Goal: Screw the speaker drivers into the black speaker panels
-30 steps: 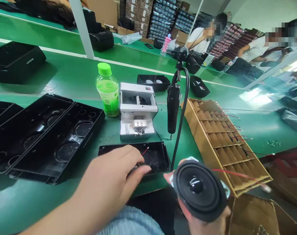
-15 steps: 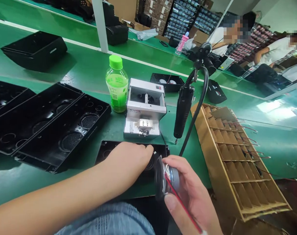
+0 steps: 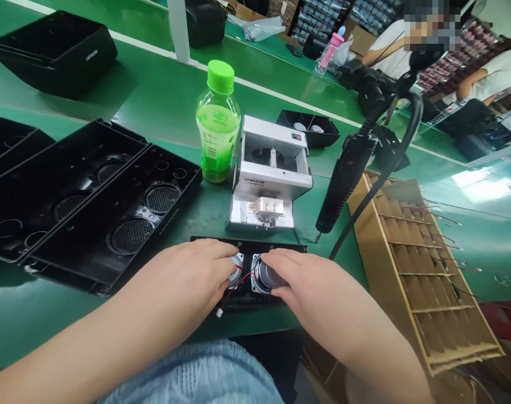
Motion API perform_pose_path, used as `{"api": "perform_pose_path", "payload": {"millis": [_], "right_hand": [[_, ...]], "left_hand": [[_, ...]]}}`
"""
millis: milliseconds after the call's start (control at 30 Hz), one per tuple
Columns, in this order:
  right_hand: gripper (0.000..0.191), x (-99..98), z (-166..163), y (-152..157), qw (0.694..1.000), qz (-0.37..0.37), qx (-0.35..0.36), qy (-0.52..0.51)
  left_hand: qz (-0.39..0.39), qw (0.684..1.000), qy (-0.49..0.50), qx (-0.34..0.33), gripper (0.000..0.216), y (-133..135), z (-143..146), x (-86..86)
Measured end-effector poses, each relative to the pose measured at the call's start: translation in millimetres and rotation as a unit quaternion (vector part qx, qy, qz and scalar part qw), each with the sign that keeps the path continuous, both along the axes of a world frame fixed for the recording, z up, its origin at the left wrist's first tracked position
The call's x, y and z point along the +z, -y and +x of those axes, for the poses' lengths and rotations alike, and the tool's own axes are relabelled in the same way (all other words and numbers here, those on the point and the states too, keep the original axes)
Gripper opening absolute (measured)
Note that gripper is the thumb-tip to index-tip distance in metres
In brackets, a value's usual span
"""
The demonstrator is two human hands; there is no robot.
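A shallow black speaker housing [image 3: 249, 242] lies on the green bench in front of me, with two round speaker drivers side by side in it. My right hand [image 3: 301, 278] has its fingers around the right driver [image 3: 261, 275], gripping its magnet. Over the left driver [image 3: 237, 269] my left hand [image 3: 196, 275] is curled, its fingertips at the rim; the palm hides much of that driver. Red and black wires [image 3: 243, 276] run between the two, and a small white connector [image 3: 220, 312] hangs at the housing's front edge.
Behind the housing stands a silver screw feeder [image 3: 276, 174], with a green-capped bottle [image 3: 219, 123] beside it. An electric screwdriver [image 3: 343, 179] hangs at right, near a divided cardboard box [image 3: 423, 280]. Open black housings [image 3: 112, 207] lie at left. People work in the background.
My right hand has brought its speaker driver down and left into the housing. My left hand has shifted slightly left and now covers the other driver. The view has tilted downward.
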State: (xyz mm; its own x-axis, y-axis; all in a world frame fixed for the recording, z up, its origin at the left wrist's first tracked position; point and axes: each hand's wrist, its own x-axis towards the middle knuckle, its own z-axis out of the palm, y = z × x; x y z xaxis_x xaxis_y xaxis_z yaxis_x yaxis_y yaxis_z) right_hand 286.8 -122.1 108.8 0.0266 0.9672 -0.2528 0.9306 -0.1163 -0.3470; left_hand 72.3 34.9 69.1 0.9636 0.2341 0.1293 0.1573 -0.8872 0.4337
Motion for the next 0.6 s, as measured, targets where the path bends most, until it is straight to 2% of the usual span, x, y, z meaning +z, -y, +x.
{"api": "perform_pose_path", "payload": {"millis": [100, 267, 500, 600], "right_hand": [[0.051, 1.8, 2.7, -6.6, 0.999, -0.039, 0.014, 0.005], [0.045, -2.8, 2.9, -8.8, 0.997, -0.073, 0.010, 0.031], [0.035, -9.2, 5.7, -7.9, 0.995, -0.079, 0.044, 0.033], [0.041, -10.1, 4.8, -6.8, 0.996, -0.068, 0.039, 0.049]], "left_hand": [[-0.023, 0.999, 0.011, -0.026, 0.022, -2.3, 0.6, 2.8], [-0.025, 0.999, 0.019, -0.017, 0.033, -4.8, -1.9, -0.7], [-0.024, 0.998, 0.045, -0.022, 0.031, -5.1, -4.3, -3.5], [-0.036, 0.998, 0.046, -0.009, 0.030, -4.5, -6.0, -5.5]]}}
